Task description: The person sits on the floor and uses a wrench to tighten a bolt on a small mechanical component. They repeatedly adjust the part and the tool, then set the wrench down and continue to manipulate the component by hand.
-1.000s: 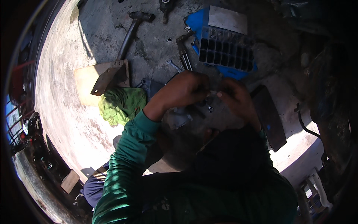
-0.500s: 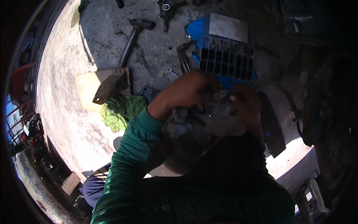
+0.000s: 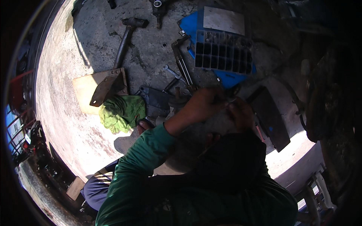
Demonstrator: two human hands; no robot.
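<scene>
My left hand (image 3: 205, 103) and my right hand (image 3: 241, 113) meet just below the blue case (image 3: 233, 77), fingers curled round something small that I cannot make out in the shadow. To their left lie a dark metal bracket plate (image 3: 152, 100) and a green cloth (image 3: 120, 115). Above these are a combination wrench (image 3: 173, 74) and a long jointed tool (image 3: 181, 64). A clear compartment box (image 3: 222, 52) with dark wells sits on the blue case, a pale plate (image 3: 224, 19) at its top end.
A hammer (image 3: 122, 45) lies upper left beside a beige plate (image 3: 81, 86) with a bent dark plate (image 3: 105, 88) on it. A long dark plate (image 3: 269, 120) is right of my hands. Vehicle parts (image 3: 28, 180) line the left edge; dark machinery (image 3: 328, 94) fills the right.
My left hand has moved down and right, closer to my right hand, uncovering more of the parts left of it. The view has shifted slightly.
</scene>
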